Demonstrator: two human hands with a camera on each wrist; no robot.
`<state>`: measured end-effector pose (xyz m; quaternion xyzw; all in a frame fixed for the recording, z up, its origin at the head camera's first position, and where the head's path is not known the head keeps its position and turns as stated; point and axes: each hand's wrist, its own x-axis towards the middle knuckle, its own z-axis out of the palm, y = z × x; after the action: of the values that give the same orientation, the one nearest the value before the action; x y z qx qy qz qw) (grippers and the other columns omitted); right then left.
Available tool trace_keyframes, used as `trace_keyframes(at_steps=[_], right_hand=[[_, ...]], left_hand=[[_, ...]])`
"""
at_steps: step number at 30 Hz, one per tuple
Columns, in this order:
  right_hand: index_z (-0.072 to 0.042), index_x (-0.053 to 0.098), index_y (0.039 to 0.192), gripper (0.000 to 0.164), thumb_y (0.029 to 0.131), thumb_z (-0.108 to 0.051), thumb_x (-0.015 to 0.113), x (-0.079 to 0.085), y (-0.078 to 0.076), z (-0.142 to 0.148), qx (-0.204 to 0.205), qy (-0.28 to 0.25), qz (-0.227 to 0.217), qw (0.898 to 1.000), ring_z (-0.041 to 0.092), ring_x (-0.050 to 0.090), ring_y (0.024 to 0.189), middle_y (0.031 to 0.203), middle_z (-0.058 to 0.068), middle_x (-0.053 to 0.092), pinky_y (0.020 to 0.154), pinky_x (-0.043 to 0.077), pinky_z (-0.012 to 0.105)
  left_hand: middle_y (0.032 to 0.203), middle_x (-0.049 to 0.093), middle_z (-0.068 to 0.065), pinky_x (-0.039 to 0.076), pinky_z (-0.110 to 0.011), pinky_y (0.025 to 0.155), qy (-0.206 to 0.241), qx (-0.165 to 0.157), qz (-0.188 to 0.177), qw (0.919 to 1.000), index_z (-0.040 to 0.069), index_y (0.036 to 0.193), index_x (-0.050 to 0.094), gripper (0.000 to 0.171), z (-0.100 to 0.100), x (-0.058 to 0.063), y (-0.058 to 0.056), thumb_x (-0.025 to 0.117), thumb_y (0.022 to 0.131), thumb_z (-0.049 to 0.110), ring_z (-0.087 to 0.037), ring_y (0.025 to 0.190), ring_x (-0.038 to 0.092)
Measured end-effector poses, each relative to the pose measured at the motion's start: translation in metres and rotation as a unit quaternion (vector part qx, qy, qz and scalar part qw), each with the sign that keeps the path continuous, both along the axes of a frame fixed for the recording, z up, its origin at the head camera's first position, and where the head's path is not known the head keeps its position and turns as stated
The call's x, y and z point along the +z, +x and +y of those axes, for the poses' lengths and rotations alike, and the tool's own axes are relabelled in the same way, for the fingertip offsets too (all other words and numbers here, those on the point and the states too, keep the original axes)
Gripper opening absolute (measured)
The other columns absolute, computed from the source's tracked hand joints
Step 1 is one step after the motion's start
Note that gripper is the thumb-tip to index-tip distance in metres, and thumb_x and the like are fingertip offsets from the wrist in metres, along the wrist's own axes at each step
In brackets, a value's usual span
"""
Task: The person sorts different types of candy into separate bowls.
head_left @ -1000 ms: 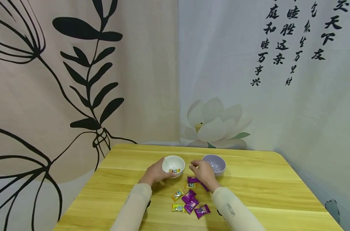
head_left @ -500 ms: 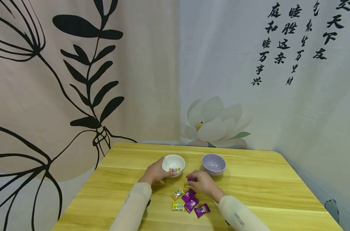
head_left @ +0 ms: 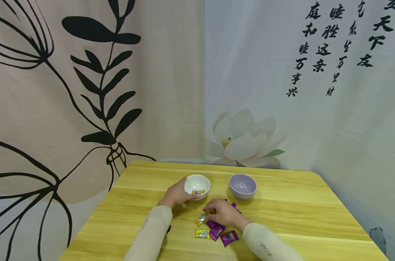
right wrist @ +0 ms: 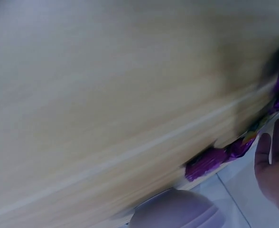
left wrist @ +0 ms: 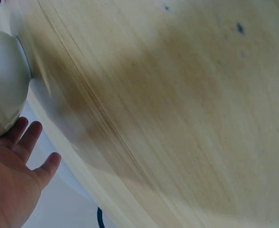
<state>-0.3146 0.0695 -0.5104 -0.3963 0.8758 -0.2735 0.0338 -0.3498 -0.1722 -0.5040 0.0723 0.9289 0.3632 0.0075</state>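
Nearest, two pale sleeves [head_left: 148,232], slanting inward over a yellow wood table [head_left: 298,214]; between them, one lone purple candy [head_left: 229,238] lying flat, and left of that a bright yellow candy [head_left: 202,233] close against a purple pair [head_left: 217,232], part-covered; just beyond, right hand [head_left: 224,213] low over the group, back upward, fingers bent and pointing left, tips at an orange-yellow candy [head_left: 200,219] on the wood; grip narrow, but cannot tell about a pinch, the fingertips too small and partly hidden; past the knuckles, a sliver of purple wrapper [head_left: 225,199], and right of it another purple candy [head_left: 236,207], tilted.

Farther out, left hand [head_left: 178,194] holding a white bowl [head_left: 197,182] from its left side, thumb at the near rim, fingers round the outer wall, little finger spread away from it in the left wrist view; inside that bowl, low down, a yellow wrapped candy [head_left: 198,192]; to the right, apart from both hands, an upright lavender bowl [head_left: 243,181], with a gap of wood between the two bowls.

Widest room to the right of the right forearm, out to the table's slanting edge; less behind the bowls, only a strip before the far edge; beyond, a cloth backdrop [head_left: 171,90] printed with leaves, a lotus [head_left: 246,137] and black characters [head_left: 329,30].
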Motion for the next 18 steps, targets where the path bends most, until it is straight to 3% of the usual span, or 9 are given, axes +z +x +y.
trace_keyframes(at_steps=[18], right_hand=[[-0.02,0.078,0.105,0.02,0.089,-0.032,0.075,-0.005,0.002,-0.012,0.0,0.077,0.081,0.994,0.011,0.06,0.103,0.104,-0.011,0.067,0.097,0.046,0.038]], left_hand=[[0.13,0.06,-0.005,0.047,-0.049,0.095,-0.001,0.0,0.001,1.0,0.013,0.147,0.042,0.101,0.001,0.002,0.001,0.083,0.068,0.062,-0.026,0.113,0.058]])
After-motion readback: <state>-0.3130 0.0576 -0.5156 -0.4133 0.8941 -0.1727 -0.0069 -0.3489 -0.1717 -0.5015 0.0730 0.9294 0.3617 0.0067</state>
